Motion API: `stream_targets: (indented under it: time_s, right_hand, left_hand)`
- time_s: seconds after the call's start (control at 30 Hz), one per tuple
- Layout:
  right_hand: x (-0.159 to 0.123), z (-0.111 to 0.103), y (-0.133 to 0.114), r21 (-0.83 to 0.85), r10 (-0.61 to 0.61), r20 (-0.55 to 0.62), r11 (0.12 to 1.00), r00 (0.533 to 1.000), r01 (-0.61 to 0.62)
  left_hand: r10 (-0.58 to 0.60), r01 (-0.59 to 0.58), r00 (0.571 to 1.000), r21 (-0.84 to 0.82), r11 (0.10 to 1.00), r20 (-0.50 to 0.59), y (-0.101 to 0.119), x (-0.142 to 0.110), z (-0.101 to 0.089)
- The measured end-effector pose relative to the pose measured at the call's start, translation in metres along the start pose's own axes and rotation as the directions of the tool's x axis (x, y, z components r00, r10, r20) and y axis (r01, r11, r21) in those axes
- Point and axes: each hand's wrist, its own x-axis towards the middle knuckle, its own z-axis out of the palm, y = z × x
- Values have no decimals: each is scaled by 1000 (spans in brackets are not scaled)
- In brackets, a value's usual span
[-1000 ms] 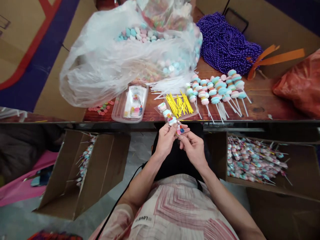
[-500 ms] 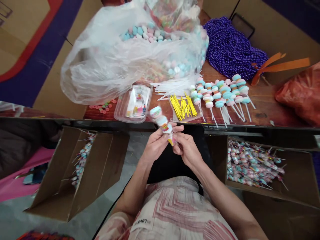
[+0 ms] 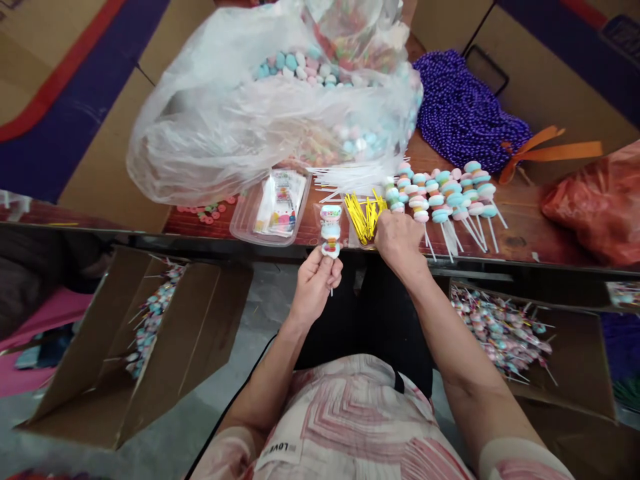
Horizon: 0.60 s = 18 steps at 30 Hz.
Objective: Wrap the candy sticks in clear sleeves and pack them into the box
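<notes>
While left hand (image 3: 313, 282) pinches wrapped candy stick (image 3: 331, 231) upright, right hand (image 3: 401, 244) sits at right side of yellow ties (image 3: 361, 217) on worktop (image 3: 517, 237); its grip hidden.

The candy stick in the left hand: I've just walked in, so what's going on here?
The left hand holds a wrapped candy stick near its lower end. The right hand is at the yellow strips; its fingertips are hidden, so I can't tell whether it grips one. More candy sticks lie on the table to the right, and a heap of similar ones sits in the cardboard box below.
</notes>
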Motion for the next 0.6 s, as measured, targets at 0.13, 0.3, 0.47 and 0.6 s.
stream_targets:
  time_s: [0.13, 0.3, 0.47, 0.6]
  right_hand:
    - [5, 6, -2, 10, 8, 22, 1000, 1000, -8]
    - [2, 6, 6, 32, -14, -29, 999, 999, 15]
    - [1, 3, 15, 149, -76, -52, 985, 996, 83]
    - [2, 6, 17, 197, -84, -78, 976, 993, 98]
  left_hand:
    - [-6, 2, 998, -58, 998, -58, 0, 8, -2]
    - [-21, 12, 995, -98, 995, -96, 1, 15, -4]
    - [-30, 20, 992, -82, 996, -125, 3, 19, -1]
    - [-9, 4, 985, -28, 1000, -170, 4, 22, 4]
